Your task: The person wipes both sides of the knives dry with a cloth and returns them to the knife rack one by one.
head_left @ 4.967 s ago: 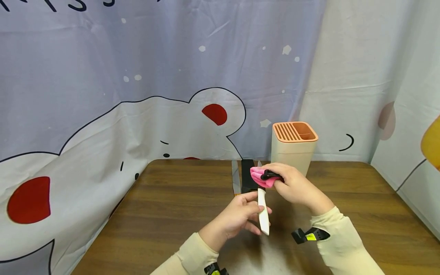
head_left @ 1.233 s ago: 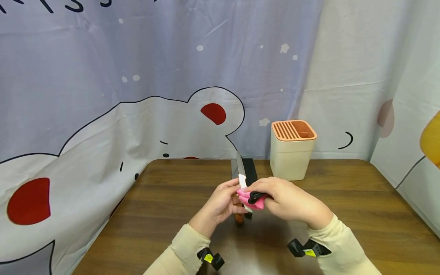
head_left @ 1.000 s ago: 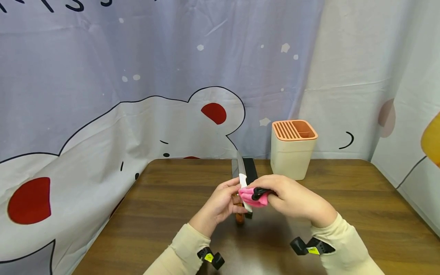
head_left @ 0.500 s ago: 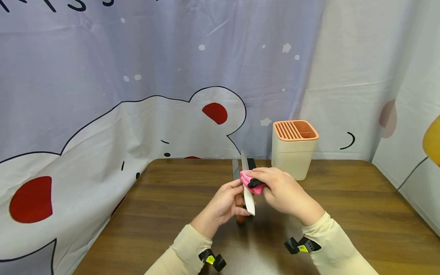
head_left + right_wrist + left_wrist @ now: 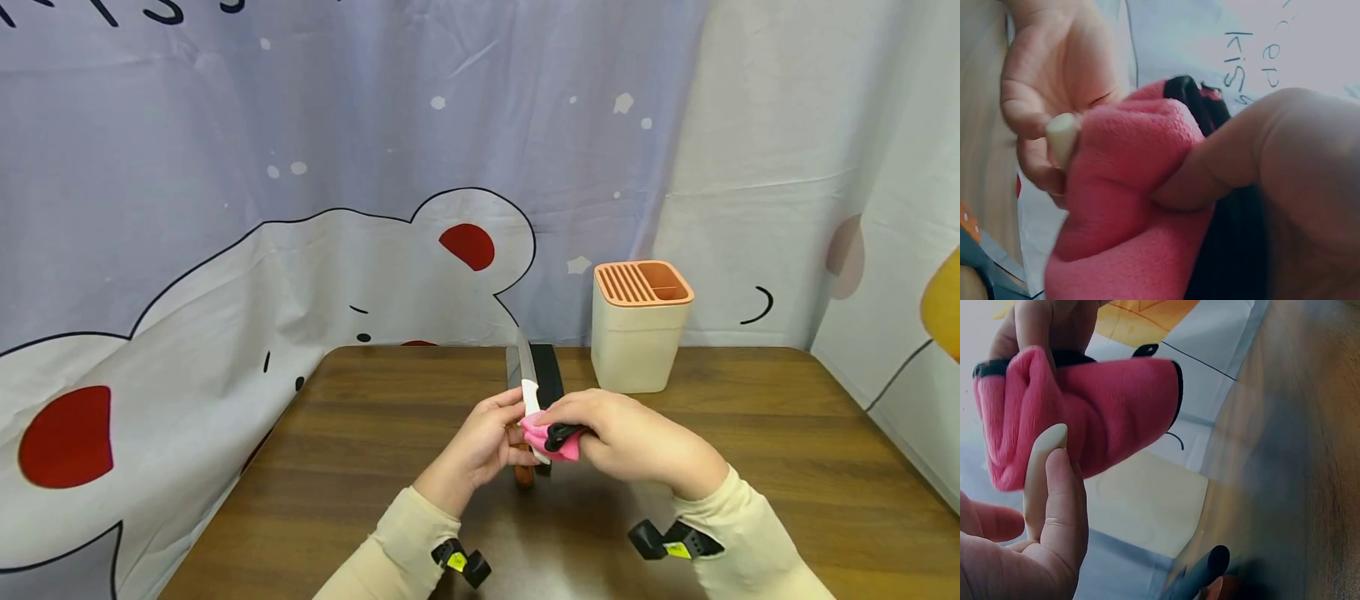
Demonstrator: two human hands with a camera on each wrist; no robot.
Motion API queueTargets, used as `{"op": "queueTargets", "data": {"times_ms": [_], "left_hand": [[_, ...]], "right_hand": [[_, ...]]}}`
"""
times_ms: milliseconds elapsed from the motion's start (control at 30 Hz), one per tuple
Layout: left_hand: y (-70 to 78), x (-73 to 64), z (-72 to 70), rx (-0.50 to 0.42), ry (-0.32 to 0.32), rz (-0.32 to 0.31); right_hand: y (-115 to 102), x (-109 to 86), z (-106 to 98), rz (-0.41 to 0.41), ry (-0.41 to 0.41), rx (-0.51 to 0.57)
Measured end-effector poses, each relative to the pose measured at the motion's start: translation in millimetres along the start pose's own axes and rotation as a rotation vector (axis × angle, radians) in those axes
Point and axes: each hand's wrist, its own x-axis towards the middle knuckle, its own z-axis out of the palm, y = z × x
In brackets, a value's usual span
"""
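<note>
My left hand (image 5: 487, 442) grips a white-handled knife (image 5: 531, 396) by its handle, the blade tilted up and away from me. My right hand (image 5: 630, 433) pinches a folded pink cloth (image 5: 547, 433) with black edging against the lower handle. In the left wrist view the cream handle end (image 5: 1036, 494) sits between the left fingers, with the cloth (image 5: 1110, 406) touching it. The right wrist view shows the right thumb pressed into the cloth (image 5: 1129, 187), beside the handle tip (image 5: 1062, 139). The cloth covers part of the handle.
Behind the hands, a second knife with a brown handle (image 5: 523, 477) and a wide black-bladed piece (image 5: 547, 375) lie on the wooden table (image 5: 405, 400). A cream holder (image 5: 637, 350) with a slotted orange top stands at the back right, before a printed curtain (image 5: 337, 150).
Since five seconds ago the knife has shifted left and the cloth has gone from blade to handle. Half a second ago the cloth was at the handle's upper end; now it is lower.
</note>
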Motion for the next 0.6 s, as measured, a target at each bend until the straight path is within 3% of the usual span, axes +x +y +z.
{"op": "queueTargets", "data": {"times_ms": [100,200,300,400,500,600], "left_hand": [[-0.5,-0.1,-0.5,0.001,-0.003,-0.002],[-1.1,-0.2,-0.4,0.011,-0.011,-0.001],[-1.7,-0.4,0.4,0.015,-0.028,-0.005],[-1.8,-1.4,2.1,0.006,-0.054,-0.007],[-1.7,-2.9,4.0,-0.003,-0.077,-0.004],[-1.2,-4.2,5.5,-0.001,-0.082,-0.003]], "right_hand": [[0,-2.6,-5,-0.004,-0.021,0.065],[4,-3.5,-7,-0.01,0.024,0.103],[9,-1.7,-5,-0.001,0.12,0.066],[15,1.5,1,0.059,0.188,-0.012],[20,4.0,7,0.123,0.201,-0.06],[23,5.4,11,0.131,0.185,-0.053]]}}
